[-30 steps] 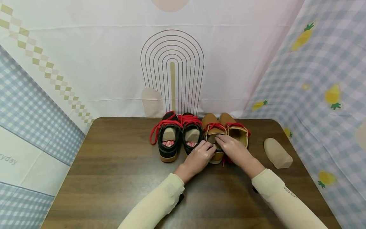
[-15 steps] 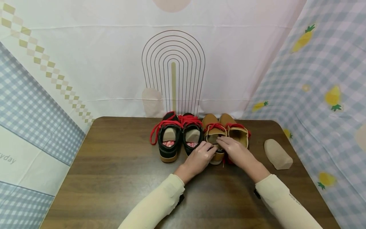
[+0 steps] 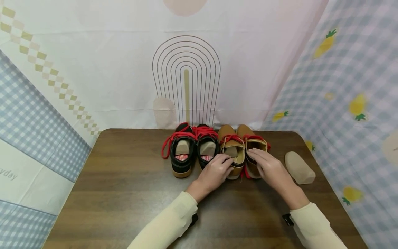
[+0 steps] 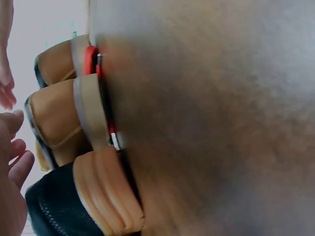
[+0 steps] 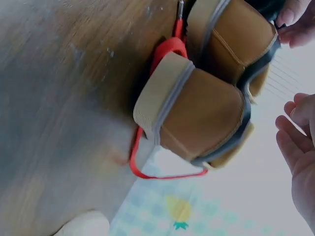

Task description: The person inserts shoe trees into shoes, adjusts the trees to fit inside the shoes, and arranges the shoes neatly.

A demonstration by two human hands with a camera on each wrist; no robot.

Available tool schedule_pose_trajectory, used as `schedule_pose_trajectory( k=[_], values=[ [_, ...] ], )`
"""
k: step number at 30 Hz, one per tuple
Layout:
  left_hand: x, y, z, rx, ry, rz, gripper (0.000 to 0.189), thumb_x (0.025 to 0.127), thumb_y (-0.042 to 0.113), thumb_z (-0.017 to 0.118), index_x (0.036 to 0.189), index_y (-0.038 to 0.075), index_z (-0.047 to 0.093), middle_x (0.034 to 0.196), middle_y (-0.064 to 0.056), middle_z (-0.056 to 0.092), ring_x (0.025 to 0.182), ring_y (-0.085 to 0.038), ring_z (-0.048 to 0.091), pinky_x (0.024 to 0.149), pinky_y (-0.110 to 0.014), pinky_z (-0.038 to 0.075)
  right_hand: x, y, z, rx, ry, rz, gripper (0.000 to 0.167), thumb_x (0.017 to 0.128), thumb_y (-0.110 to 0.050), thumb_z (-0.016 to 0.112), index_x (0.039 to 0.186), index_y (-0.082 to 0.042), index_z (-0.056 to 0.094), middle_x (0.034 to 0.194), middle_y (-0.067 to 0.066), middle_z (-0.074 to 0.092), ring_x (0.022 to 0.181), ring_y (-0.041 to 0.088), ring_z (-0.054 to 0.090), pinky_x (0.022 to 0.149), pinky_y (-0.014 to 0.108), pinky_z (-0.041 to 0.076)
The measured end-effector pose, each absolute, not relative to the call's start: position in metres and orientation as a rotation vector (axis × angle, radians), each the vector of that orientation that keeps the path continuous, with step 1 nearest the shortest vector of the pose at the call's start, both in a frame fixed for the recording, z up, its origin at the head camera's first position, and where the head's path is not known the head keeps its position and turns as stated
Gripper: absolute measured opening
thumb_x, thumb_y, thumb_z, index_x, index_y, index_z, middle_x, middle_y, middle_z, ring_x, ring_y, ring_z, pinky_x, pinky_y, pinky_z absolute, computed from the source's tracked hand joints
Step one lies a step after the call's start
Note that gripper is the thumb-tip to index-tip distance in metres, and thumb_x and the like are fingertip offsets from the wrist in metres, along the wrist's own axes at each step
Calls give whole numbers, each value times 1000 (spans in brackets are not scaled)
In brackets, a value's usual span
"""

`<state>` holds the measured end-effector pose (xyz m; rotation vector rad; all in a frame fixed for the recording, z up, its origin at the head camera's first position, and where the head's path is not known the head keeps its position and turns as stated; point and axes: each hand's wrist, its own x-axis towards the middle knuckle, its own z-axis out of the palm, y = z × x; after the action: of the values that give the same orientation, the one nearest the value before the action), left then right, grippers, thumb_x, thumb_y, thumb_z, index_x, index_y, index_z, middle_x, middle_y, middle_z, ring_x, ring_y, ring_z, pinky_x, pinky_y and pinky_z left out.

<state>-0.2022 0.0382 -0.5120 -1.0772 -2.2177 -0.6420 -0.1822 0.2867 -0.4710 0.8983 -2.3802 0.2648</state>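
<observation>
Two tan shoes with red laces stand side by side at the back of the table. At the left tan shoe (image 3: 237,170), my left hand (image 3: 215,171) pinches the heel collar, as the right wrist view also shows. A beige shoe insert (image 3: 231,151) sits inside that shoe's toe. Over the opening of the right tan shoe (image 5: 204,115), my right hand (image 3: 272,169) reaches with loosely extended fingers and nothing in them. In the right wrist view those fingers are apart from the collar. Another beige shoe insert (image 3: 299,168) lies on the table, right of the right hand.
Left of the tan pair, close beside it, stand a left black shoe (image 3: 181,171) and a right black shoe (image 3: 199,159), red-laced with beige inserts inside. White cloth (image 3: 124,69) hangs behind the wooden table (image 3: 130,166), and checked cloth (image 3: 329,79) at the right.
My right hand has left the opening of the left tan shoe and moved right, over the right tan shoe. The insert in the left shoe now shows. My left hand has stayed at the heel.
</observation>
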Motion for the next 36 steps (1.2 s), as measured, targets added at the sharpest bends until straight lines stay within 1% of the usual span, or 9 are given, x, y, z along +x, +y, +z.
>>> schedule_pose_trajectory(
  k=[2, 6, 10, 13, 15, 20, 25, 33, 36],
  values=[
    [-200, 35, -510, -1061, -2202, -631, 29, 93, 19, 79, 117, 5, 75, 114, -7, 71, 110, -20, 68, 96, -28, 57, -178, 290, -472, 890, -2371, 278, 53, 76, 17, 74, 127, 2, 70, 129, 19, 69, 115, 37, 69, 81, 48, 61],
    [-196, 31, -505, -1054, -2177, -603, 34, 91, 23, 80, 120, 5, 75, 116, -8, 72, 112, -21, 68, 97, -30, 57, -165, 299, -471, 851, -2368, 330, 34, 96, 1, 60, 129, 1, 69, 131, 17, 69, 117, 36, 67, 86, 44, 57],
    [-190, 29, -496, -1087, -2182, -563, 42, 92, 29, 80, 125, 5, 72, 121, -10, 70, 117, -25, 68, 103, -32, 55, -149, 316, -468, 782, -2376, 355, 42, 109, -23, 41, 130, -1, 69, 132, 16, 69, 116, 36, 67, 101, 25, 49],
    [-185, 28, -490, -1121, -2194, -518, 48, 93, 34, 78, 131, 5, 69, 126, -11, 68, 121, -26, 66, 108, -33, 52, -139, 330, -466, 729, -2392, 353, 51, 110, -35, 37, 130, -1, 70, 131, 15, 70, 114, 37, 69, 111, 7, 34],
    [-183, 28, -486, -1136, -2192, -490, 52, 93, 36, 78, 134, 6, 67, 128, -12, 68, 122, -27, 66, 110, -34, 50, -134, 339, -464, 700, -2403, 355, 56, 111, -41, 36, 130, -1, 70, 131, 16, 70, 112, 38, 69, 113, 3, 21],
    [-180, 29, -478, -1153, -2140, -437, 56, 93, 42, 77, 135, 7, 66, 131, -12, 68, 126, -27, 65, 113, -34, 47, -127, 357, -461, 652, -2379, 366, 64, 110, -52, 35, 129, -2, 70, 127, 17, 71, 108, 39, 67, 113, 2, 21],
    [-178, 35, -472, -1180, -2095, -380, 57, 93, 48, 74, 133, 8, 68, 131, -13, 69, 127, -28, 65, 111, -36, 49, -124, 377, -460, 608, -2359, 428, 61, 108, -52, 41, 129, -2, 71, 126, 21, 70, 121, 31, 63, 114, 4, 25],
    [-179, 51, -474, -1223, -2118, -281, 57, 97, 54, 66, 134, 11, 69, 132, -10, 69, 128, -26, 64, 111, -37, 49, -127, 409, -465, 523, -2411, 401, 73, 104, -62, 37, 131, -2, 69, 133, 25, 66, 107, 50, 63, 105, -4, 19],
    [-185, 58, -478, -1237, -2132, -301, 53, 96, 50, 70, 131, 11, 70, 130, -9, 70, 127, -25, 64, 111, -36, 49, -131, 419, -468, 477, -2439, 404, 59, 104, -52, 51, 130, -2, 69, 133, 25, 65, 109, 50, 63, 103, -4, 17]
  ],
)
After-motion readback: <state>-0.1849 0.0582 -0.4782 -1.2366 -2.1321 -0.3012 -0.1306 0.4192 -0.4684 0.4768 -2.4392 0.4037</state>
